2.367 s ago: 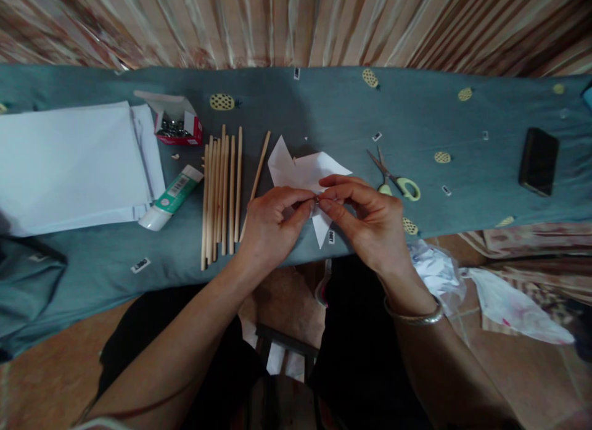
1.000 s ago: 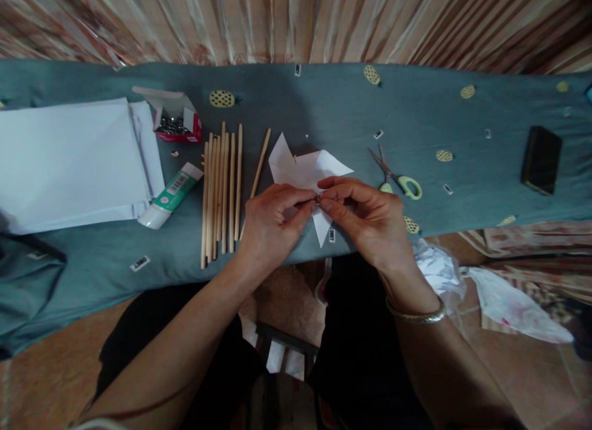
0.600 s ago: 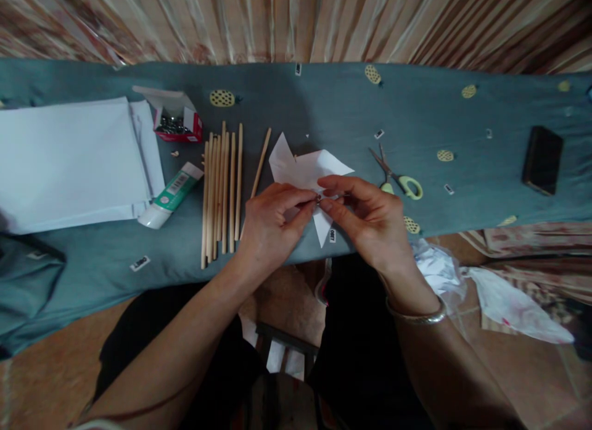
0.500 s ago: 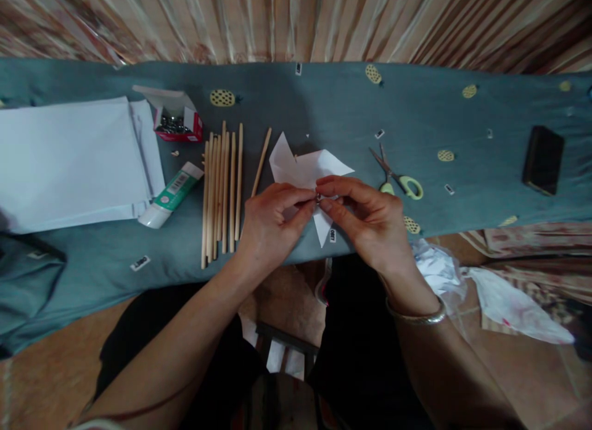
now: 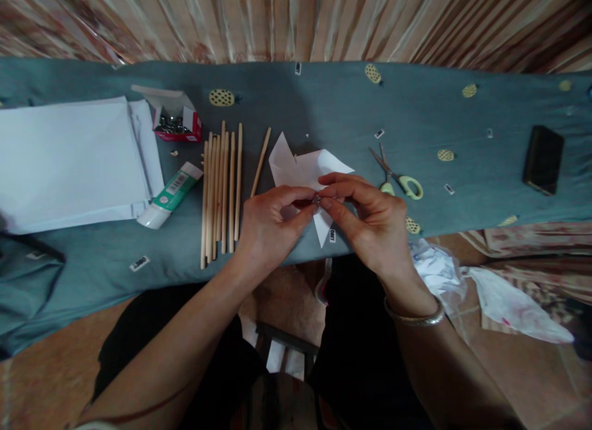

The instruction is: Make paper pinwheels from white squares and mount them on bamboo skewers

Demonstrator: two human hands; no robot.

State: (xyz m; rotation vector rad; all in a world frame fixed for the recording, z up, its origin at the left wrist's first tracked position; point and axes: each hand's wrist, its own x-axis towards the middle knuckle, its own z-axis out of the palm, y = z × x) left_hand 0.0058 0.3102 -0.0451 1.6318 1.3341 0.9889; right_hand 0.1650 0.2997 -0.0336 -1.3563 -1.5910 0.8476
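A small shiny metal piece (image 5: pixel 317 200) is pinched between the fingertips of my left hand (image 5: pixel 268 223) and my right hand (image 5: pixel 372 223); its exact kind is too small to make out. Both hands are closed, thumbs against fingers, and meet over a folded white paper pinwheel (image 5: pixel 319 163) lying on the cloth. Its pointed blades show beyond and below the fingers, while its middle is partly hidden by them. One wooden stick (image 5: pixel 261 161) lies just left of the paper. Green-handled scissors (image 5: pixel 396 178) rest with blades apart to the right of my right hand.
Several wooden sticks (image 5: pixel 222 192) lie side by side on the patterned green cloth (image 5: pixel 333 109). Further left are a glue tube (image 5: pixel 171 194), an open red box (image 5: pixel 178 124) of metal pieces and a white paper stack (image 5: pixel 69 165). A dark phone-like object (image 5: pixel 544 160) lies far right.
My fingertips have shifted slightly at the small metal piece, the right index finger lifting away a little. The paper pinwheel and the other objects stay where they were.
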